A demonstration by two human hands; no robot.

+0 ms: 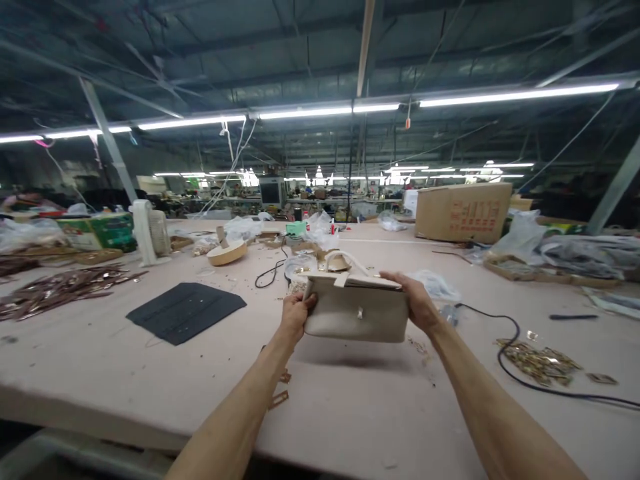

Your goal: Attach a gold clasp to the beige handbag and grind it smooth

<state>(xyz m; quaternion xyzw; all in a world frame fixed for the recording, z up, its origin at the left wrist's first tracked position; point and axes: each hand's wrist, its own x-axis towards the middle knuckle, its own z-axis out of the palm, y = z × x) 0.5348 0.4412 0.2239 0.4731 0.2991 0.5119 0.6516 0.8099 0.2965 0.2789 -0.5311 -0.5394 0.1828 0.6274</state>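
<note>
Between both hands a beige handbag (370,321) hangs a little above the table, its shadow falling below it. A small shiny metal fitting (360,313) sits on its front, and a pale handle (345,255) arches up behind the top edge. My left hand (296,313) grips the bag's left side, the thumb on the front face. At the upper right corner my right hand (415,299) is closed around the edge, with part of its fingers hidden behind the bag.
A dark flat panel (186,311) lies left on the pale table (350,413). Farther back are a tape roll (227,253), a white fan (150,232) and a cardboard box (463,212). At right, a black cable (515,373) runs past a pile of metal fittings (543,363).
</note>
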